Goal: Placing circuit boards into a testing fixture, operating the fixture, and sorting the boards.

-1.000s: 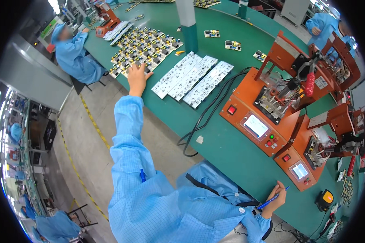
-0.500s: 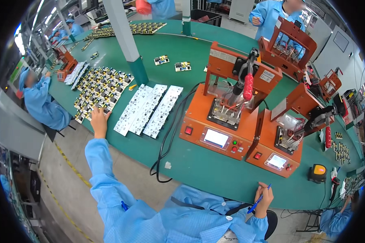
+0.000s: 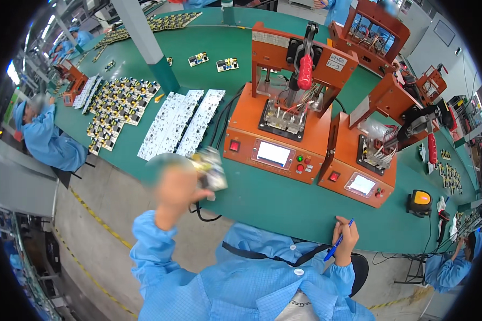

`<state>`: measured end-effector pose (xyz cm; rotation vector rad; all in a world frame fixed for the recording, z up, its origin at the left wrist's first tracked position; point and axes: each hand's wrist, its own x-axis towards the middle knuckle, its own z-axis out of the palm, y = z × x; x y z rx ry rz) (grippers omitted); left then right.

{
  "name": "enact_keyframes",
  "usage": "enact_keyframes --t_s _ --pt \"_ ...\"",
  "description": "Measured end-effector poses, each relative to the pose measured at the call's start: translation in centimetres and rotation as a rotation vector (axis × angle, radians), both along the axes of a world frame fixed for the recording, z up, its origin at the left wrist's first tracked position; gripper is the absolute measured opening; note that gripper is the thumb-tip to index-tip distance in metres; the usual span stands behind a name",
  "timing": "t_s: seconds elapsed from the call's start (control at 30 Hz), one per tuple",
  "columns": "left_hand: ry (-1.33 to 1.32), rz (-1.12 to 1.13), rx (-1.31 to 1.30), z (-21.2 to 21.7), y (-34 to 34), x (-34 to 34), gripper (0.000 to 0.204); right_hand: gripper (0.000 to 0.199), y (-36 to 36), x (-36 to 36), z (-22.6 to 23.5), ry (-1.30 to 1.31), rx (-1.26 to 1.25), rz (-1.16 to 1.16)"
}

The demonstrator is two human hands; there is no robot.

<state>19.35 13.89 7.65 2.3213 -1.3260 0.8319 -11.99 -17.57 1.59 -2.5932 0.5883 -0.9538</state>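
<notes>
My left hand (image 3: 175,187), blurred by motion, grips a small circuit board (image 3: 214,171) with yellow and dark parts above the table's near edge. Just beyond it lie white panels of boards (image 3: 171,119) in long strips. A dense group of populated circuit boards (image 3: 124,104) covers the table to the left. In my right hand (image 3: 348,241) is a blue pen (image 3: 335,248), held slanted by the near table edge. An orange test fixture (image 3: 240,127) with a red-handled lever and a lit screen stands ahead, apart from both hands.
A second orange fixture (image 3: 338,160) stands to the right, near a yellow-and-black device (image 3: 420,203). Black cables run beside the first fixture. A grey-green post (image 3: 163,75) rises from the table. Two loose boards lie beyond it. A co-worker (image 3: 51,134) sits at left.
My left hand has taken a circuit board from the near end of the group and carried it right and toward me. The right hand keeps the pen. The whole view has shifted slightly.
</notes>
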Motion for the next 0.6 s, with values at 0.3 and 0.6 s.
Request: enact_keyframes --t_s 0.3,0.6 --pt "-0.075 -0.571 0.244 -1.7 -6.4 -0.9 0.048 0.025 1.1 -1.0 -2.0 -0.049 0.018 -0.013" --pt "0.119 -0.158 -0.103 -2.5 -21.8 26.9 0.039 0.025 1.4 -1.1 -2.2 -0.098 -0.036 -0.219"
